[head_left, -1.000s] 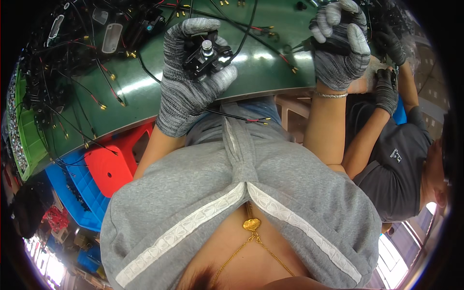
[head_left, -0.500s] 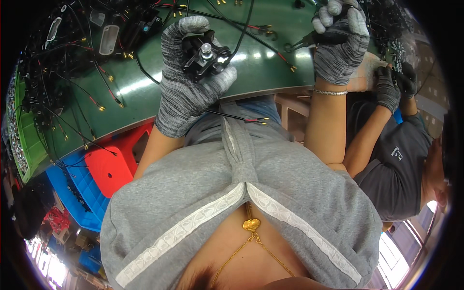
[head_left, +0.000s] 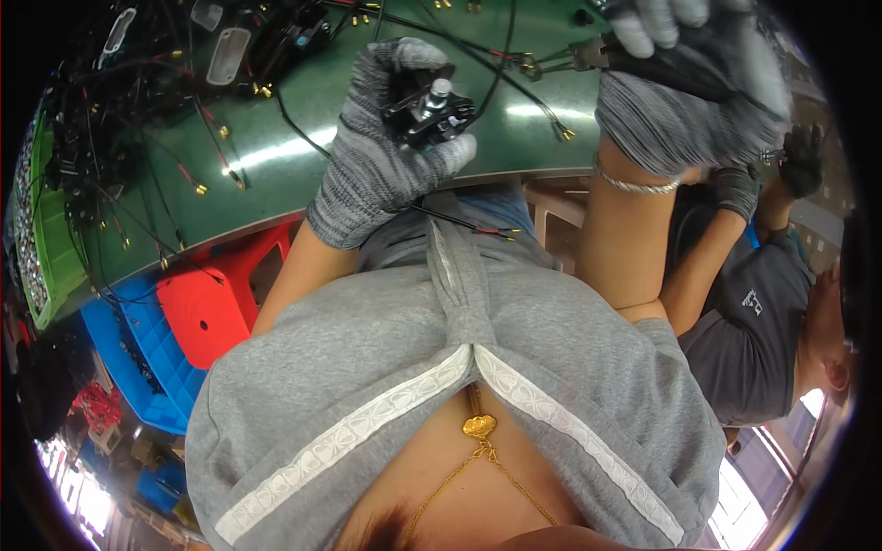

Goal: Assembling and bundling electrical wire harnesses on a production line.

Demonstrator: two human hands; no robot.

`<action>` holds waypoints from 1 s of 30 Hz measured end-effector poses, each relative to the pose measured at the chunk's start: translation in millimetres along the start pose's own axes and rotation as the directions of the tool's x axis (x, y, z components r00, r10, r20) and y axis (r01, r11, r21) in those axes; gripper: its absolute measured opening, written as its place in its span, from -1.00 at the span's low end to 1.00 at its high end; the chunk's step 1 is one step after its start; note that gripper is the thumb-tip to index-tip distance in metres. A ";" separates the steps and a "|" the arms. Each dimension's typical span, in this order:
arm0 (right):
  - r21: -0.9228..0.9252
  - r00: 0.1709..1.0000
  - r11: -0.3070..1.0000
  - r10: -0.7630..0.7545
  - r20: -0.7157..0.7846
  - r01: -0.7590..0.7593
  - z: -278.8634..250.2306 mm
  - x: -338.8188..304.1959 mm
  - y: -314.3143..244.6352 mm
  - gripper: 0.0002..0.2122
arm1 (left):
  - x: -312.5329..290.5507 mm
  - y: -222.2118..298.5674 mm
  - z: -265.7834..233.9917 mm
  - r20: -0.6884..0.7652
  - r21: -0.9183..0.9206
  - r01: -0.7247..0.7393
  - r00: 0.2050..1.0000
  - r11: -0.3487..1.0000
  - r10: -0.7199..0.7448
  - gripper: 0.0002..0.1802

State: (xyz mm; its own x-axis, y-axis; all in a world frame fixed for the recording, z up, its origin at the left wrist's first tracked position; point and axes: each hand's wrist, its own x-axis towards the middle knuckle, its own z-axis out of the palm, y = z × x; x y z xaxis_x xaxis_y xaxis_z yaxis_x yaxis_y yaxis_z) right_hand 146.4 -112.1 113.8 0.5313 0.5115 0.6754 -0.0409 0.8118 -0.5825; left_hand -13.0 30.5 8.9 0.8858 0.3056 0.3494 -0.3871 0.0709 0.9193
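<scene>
My left hand (head_left: 372,156), in a grey knitted glove, is closed around a black mechanical part (head_left: 409,118) with a short silver post (head_left: 439,92) standing up from it. A black cable with gold-tipped leads (head_left: 491,230) hangs below that hand, over my lap. My right hand (head_left: 680,119), gloved alike and partly blurred, grips pliers (head_left: 588,55) with dark handles. Their two thin jaws point left over the table, apart from the black part. Small dark rings (head_left: 527,64) lie by the jaw tips; whether the jaws hold one I cannot tell.
Black cables with gold connectors (head_left: 197,184) crowd the green table's (head_left: 294,174) left side. A green bin (head_left: 60,248) stands at the left edge, with a red stool (head_left: 207,312) and blue crate (head_left: 138,367) below. At right, a co-worker's gloved hands (head_left: 804,161) are busy.
My right hand has swung right and nearer, turning so the pliers lie more level. The left hand, with the black part, has shifted slightly right and tilted.
</scene>
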 end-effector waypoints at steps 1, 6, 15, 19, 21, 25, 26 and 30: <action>0.272 0.991 0.961 -0.076 0.108 0.044 -0.2 11.8 19.9 -0.75 | 0.3 3.0 1.7 -0.003 0.006 -0.003 1.000 1.000 0.003 -0.32; 0.275 1.000 0.961 0.011 0.011 -0.013 33.9 7.3 41.7 -0.78 | -4.1 3.9 -1.2 -0.041 -0.011 0.095 0.995 0.995 -0.095 -0.30; 0.245 0.998 0.967 0.061 0.025 -0.065 35.2 -1.5 50.8 -0.76 | -1.8 4.3 -0.4 -0.014 0.048 0.086 0.996 0.995 -0.085 -0.31; 0.253 0.993 0.961 0.107 0.040 -0.114 34.4 -8.0 58.4 -0.75 | -4.0 1.1 -0.9 0.020 -0.092 0.202 0.979 0.975 -0.201 -0.30; 0.259 0.991 0.957 0.124 0.054 -0.134 35.8 -7.8 57.3 -0.75 | -4.6 0.5 -1.9 0.031 -0.135 0.225 0.974 0.965 -0.223 -0.31; 0.324 0.981 0.928 0.158 0.111 -0.186 32.8 -3.9 65.1 -0.74 | -5.7 2.3 -2.4 0.014 -0.042 0.224 0.975 0.974 -0.224 -0.32; 0.349 0.977 0.914 0.175 0.120 -0.206 31.4 -4.9 69.8 -0.74 | -6.0 3.7 -2.1 -0.010 -0.056 0.191 0.981 0.980 -0.192 -0.32; 0.394 0.966 0.883 0.219 0.137 -0.256 30.3 -15.2 81.4 -0.73 | -2.1 13.2 -2.7 0.034 0.000 0.291 0.956 0.957 -0.291 -0.29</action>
State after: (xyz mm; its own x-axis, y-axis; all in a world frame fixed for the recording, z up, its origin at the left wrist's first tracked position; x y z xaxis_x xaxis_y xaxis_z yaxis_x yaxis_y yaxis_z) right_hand 109.3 -45.3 69.9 0.3886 0.7105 0.5867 -0.5055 0.6967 -0.5089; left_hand -20.7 33.4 19.8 0.9682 0.2395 0.0724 -0.1123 0.1573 0.9812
